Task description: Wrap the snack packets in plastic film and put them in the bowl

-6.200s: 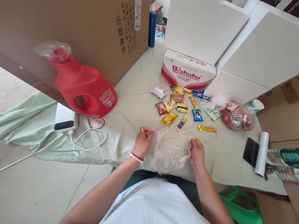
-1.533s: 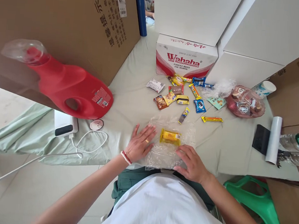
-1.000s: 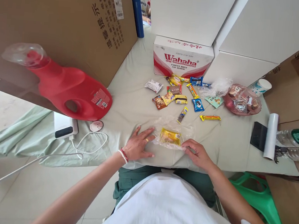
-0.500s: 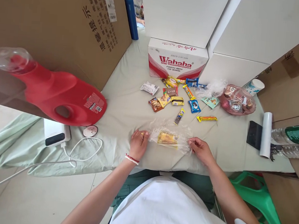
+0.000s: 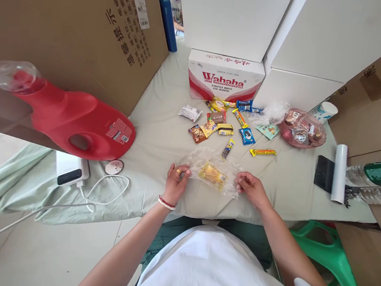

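My left hand (image 5: pixel 178 181) pinches the left edge of a clear plastic bag (image 5: pixel 233 167). At the opposite side, my right hand (image 5: pixel 250 188) has its fingers closed on the bag's right edge. Between them a yellow wrapped snack (image 5: pixel 213 175) lies in or under the thin plastic; I cannot tell which. Just beyond the bag is a small snack bar (image 5: pixel 227 149) in a yellow and dark wrapper. Farther off are a yellow stick-shaped snack (image 5: pixel 263 152), a blue snack packet (image 5: pixel 246 136) and a brown cookie packet (image 5: pixel 198 134).
A Wahaha carton (image 5: pixel 226 79) stands behind the snacks. To the right are a pink bowl (image 5: pixel 302 141) of treats, a paper cup (image 5: pixel 325 111) and a white roll (image 5: pixel 339 174). A red jug (image 5: pixel 92 121) and a power bank (image 5: pixel 71 170) with a cable lie left. Another person (image 5: pixel 173 8) sits beyond.
The bag has been lifted and spread slightly, and the yellow snack has turned to a slant. My left hand has turned a little, and my right hand has moved slightly left.
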`<state>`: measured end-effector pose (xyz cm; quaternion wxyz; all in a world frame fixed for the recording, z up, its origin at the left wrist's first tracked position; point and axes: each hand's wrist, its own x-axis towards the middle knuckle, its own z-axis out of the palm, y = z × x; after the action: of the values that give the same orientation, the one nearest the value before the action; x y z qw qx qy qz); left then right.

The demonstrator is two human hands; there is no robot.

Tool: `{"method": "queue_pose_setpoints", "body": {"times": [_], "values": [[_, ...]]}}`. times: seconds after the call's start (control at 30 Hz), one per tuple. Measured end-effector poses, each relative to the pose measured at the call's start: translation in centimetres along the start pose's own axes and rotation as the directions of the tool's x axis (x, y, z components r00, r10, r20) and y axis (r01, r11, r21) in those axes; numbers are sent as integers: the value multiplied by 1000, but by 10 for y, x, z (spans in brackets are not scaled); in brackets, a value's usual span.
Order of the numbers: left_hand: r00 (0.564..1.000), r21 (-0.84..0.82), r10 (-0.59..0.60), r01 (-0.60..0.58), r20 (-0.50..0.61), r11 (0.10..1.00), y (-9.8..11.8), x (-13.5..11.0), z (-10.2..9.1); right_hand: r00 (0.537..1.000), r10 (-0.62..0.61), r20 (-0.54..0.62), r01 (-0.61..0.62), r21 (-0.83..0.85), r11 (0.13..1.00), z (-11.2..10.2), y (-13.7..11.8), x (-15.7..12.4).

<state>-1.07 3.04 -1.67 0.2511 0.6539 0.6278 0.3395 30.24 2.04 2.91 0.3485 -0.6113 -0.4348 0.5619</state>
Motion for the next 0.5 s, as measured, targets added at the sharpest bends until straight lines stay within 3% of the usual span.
{"method": "queue_pose_setpoints", "body": {"times": [0.13,0.3,0.4,0.5], "values": [[1000,-7,-11,11,-23,1000,0,-1,0,998,32,-50,-29,56,998,1,6,-2],[994,15,-40,42,-103,999,1,0,1,997,-2,-82,3,8,1000,-12,9,-1],[993,66,-42,50,-106,997,3,2,4,980,-157,-120,120,-266,956,-25,4,8],[992,98,-80,89,-100,991,7,5,8,913,-399,-88,264,-618,741,-24,-17,25]]}}
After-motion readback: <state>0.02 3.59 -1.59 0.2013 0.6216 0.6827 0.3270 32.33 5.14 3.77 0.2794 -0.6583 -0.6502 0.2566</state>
